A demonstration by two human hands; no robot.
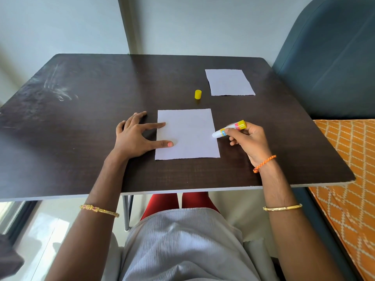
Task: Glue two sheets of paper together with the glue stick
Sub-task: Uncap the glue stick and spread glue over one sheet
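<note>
A white sheet of paper (pixel 188 134) lies flat near the front of the dark table (pixel 81 122). My left hand (pixel 138 136) presses its left edge with straight index finger and thumb. My right hand (pixel 248 140) grips an uncapped glue stick (pixel 229 129), yellow at its base, with the white tip touching the sheet's right edge. A second white sheet (pixel 229 82) lies farther back on the right. The yellow cap (pixel 198 94) stands upright between the two sheets.
A dark teal padded chair back (pixel 328 57) stands just right of the table. An orange patterned cover (pixel 349 179) lies at the right, below the table's edge. The wall (pixel 182 23) is close behind the table.
</note>
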